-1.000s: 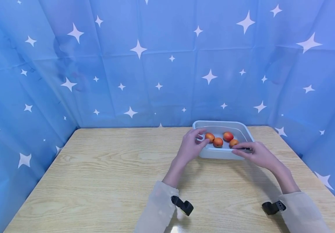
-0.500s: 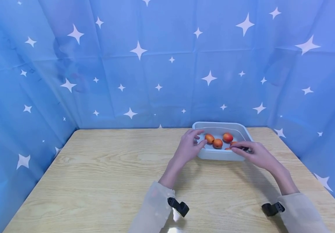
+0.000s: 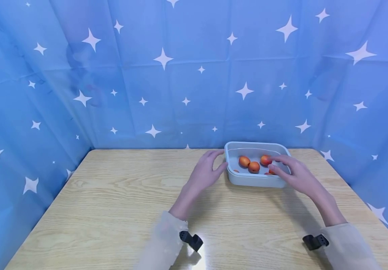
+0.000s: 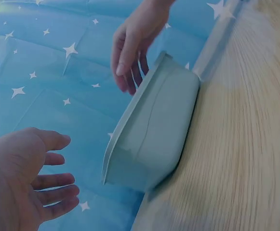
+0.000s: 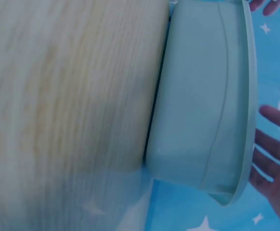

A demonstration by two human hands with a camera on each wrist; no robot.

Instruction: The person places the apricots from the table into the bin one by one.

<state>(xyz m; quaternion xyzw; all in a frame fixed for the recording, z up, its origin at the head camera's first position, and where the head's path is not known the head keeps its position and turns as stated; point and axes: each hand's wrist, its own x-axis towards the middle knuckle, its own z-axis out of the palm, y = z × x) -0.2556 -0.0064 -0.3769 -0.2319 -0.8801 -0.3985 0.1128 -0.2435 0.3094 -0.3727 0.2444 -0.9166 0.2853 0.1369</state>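
Note:
A pale blue plastic bin (image 3: 258, 180) stands at the back right of the table. Several small orange-red fruits, apricot-like, lie in it, among them one fruit (image 3: 244, 161) on the left and another fruit (image 3: 253, 167) near the middle; the front wall partly hides others. My left hand (image 3: 203, 171) hovers just left of the bin, fingers apart and holding nothing; the left wrist view shows a gap between this hand (image 4: 26, 183) and the bin (image 4: 152, 127). Over the bin's right side is my right hand (image 3: 295, 174), fingers spread, nothing seen in its grasp.
The wooden table (image 3: 129, 202) extends left and forward of the bin. Behind it hangs a blue curtain (image 3: 180, 82) with white stars, which also runs along both sides. A black wrist camera (image 3: 191, 241) sits on the left sleeve.
My left hand has drawn back leftward out of the bin, uncovering part of a fruit near the front-left corner. The right hand's fingers have spread, and fruits now lie below them.

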